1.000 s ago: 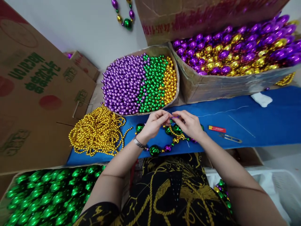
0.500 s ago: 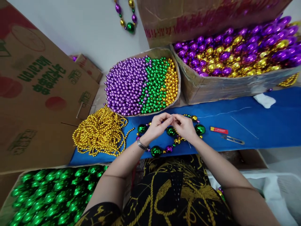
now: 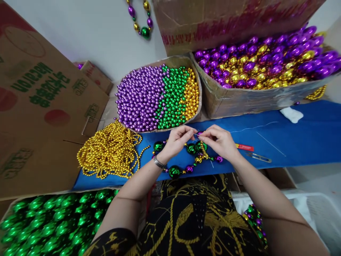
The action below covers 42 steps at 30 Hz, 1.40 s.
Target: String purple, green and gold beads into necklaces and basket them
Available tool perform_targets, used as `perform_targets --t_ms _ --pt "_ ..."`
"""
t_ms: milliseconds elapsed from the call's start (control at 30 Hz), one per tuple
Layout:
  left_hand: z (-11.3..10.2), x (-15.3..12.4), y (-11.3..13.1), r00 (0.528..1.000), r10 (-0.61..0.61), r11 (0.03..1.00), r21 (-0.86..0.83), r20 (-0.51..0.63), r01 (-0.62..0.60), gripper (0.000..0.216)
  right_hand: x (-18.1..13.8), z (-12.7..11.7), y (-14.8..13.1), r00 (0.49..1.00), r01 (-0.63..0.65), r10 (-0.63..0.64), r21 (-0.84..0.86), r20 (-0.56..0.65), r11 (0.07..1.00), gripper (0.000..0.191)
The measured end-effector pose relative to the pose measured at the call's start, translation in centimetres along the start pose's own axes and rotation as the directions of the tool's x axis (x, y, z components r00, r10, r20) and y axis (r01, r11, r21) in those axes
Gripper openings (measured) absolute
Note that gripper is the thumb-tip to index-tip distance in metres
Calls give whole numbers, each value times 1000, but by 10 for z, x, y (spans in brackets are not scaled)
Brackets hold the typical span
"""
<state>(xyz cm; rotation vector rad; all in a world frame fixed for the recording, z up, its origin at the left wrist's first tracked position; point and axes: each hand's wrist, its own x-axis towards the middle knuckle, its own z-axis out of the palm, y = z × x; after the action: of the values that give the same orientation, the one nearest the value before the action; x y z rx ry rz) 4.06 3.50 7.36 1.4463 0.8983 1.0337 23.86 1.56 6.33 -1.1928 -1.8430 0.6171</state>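
Observation:
My left hand (image 3: 179,140), a metal watch or bracelet at its wrist, pinches a thin pale thread (image 3: 196,134) above the blue cloth. On the other side, a short gap apart, my right hand (image 3: 220,141) has its fingertips closed on the same thread. Below both hands lies a bead necklace (image 3: 174,172) with large green balls and smaller purple and gold beads, partly hidden by the hands. A short gold bead strand (image 3: 203,149) hangs or lies just under my right fingertips; which, I cannot tell.
Behind the hands stands a box of small purple, green and gold beads (image 3: 141,97). A larger carton (image 3: 239,101) holds purple and gold beads. Gold bead strands (image 3: 109,149) lie left. Thread snips (image 3: 259,157), a red-and-yellow packet (image 3: 245,147) and a thin needle-like rod (image 3: 271,144) lie right.
My hands have moved apart from touching fingertips, the right one shifting to the right. The thread and more of the necklace now show between them. The view has shifted slightly.

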Motion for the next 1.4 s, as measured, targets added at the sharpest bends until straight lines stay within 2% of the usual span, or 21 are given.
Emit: perform_targets --t_ms 100,167,233,300,367,433,467,533,600,733,833,933,1000,1067,1133,1200,1267,1400 --pt "3 0 2 1000 6 999 49 22 -7 26 -1 -6 -3 998 39 -41 -35 -40 999 17" --pt "3 0 2 999 37 990 135 16 -39 26 -2 -6 -2 999 11 -9 29 -40 1000 20" --pt "1 -2 0 992 118 957 273 -45 -102 23 -3 -2 2 993 -89 105 255 -48 963 24" --pt "-3 -4 -3 978 165 922 372 -129 -107 21 -5 4 9 968 -182 246 559 -41 809 28" --pt "-6 -6 -9 984 55 963 270 -170 -7 26 -7 9 17 942 -207 334 759 -15 617 30" --pt "-5 -8 -14 983 -140 990 -45 -115 136 30 -10 12 23 930 -211 367 825 5 524 32" --pt "-3 -8 -16 976 -212 955 -222 -57 194 32 -10 12 25 926 -218 376 831 12 512 32" --pt "3 -9 -18 961 -273 836 -485 36 256 36 -11 12 27 917 -245 398 824 27 510 34" --pt "9 -8 -21 956 -283 766 -580 83 277 40 -12 13 29 905 -272 425 813 34 515 38" --pt "9 -12 -32 950 -294 793 -528 105 304 44 -19 14 35 906 -344 409 746 105 570 44" --pt "5 -16 -32 952 -296 831 -472 72 294 42 -25 10 33 932 -349 339 579 130 737 38" --pt "9 -13 -16 990 -140 942 -307 11 137 33 -22 -1 17 969 -233 202 254 142 939 28" --pt "17 -5 -3 999 36 990 -135 30 -32 29 -17 -8 3 979 -110 90 100 185 989 22" --pt "25 5 4 982 159 986 -61 105 -153 26 -12 -13 -8 984 -37 27 58 174 998 20" --pt "32 13 2 963 189 981 -88 192 -175 22 -10 -18 -12 994 -59 51 80 99 995 30" --pt "37 20 -7 943 179 983 -98 282 -157 21 -11 -24 -11 991 -134 134 161 13 978 32" --pt "40 23 -18 913 171 985 -63 371 -159 34 -12 -28 -8 974 -200 222 306 -36 931 34" --pt "50 27 -33 863 162 987 -80 479 -141 46 -9 -38 -2 947 -267 320 588 14 764 40"
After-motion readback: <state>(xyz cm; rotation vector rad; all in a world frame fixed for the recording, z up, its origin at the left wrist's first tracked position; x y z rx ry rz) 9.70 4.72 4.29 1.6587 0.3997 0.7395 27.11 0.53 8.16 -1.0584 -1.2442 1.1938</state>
